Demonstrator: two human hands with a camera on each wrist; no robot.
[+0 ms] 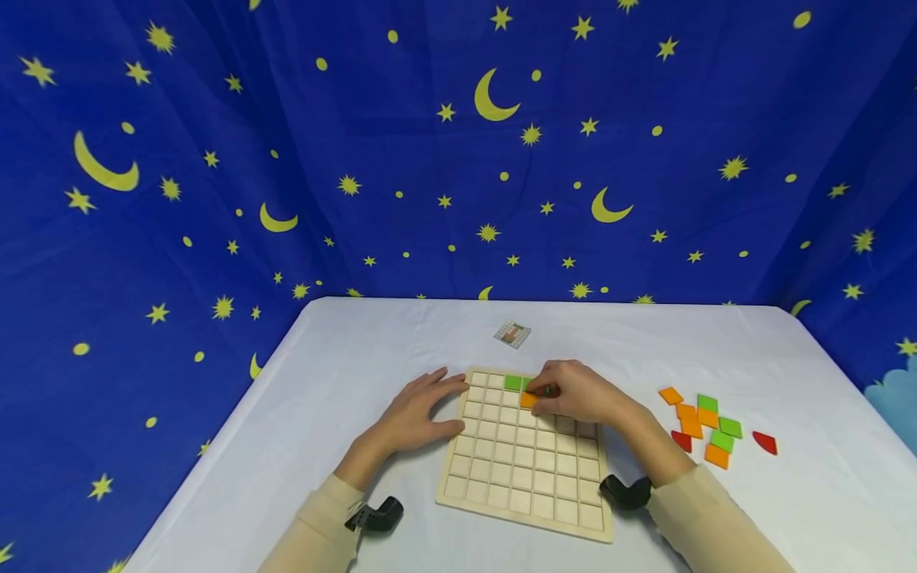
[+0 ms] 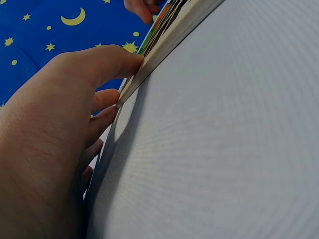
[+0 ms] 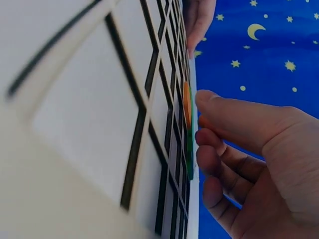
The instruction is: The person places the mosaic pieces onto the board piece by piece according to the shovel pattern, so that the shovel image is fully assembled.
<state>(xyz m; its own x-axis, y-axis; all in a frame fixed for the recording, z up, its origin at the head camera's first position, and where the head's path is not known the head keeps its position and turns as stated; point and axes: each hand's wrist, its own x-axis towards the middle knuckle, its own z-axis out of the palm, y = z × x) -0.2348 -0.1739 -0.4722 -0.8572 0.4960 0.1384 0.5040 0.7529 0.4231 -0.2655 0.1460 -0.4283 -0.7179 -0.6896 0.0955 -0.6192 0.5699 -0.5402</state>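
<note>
A wooden grid board [image 1: 501, 500] lies on the white table, divided into many square cells. At its left edge rests my left hand [image 1: 419, 414], thumb and fingers spread against the rim; the left wrist view shows the thumb [image 2: 119, 62] on the board's side. Over the board's far rows my right hand [image 1: 576, 391] pinches an orange square tile [image 3: 202, 121] between thumb and fingers, mostly hidden by them. Beside those fingers, an orange tile [image 1: 528, 400] sits in a cell. Green tiles [image 1: 513, 383] fill cells of the far row, partly covered by the hand.
Right of the board lie loose orange tiles [image 1: 716, 456], green tiles [image 1: 731, 427] and red rounded pieces [image 1: 765, 442]. A small printed card [image 1: 513, 333] with a grid picture lies beyond the board. Blue star-patterned cloth [image 1: 430, 143] hangs behind the table.
</note>
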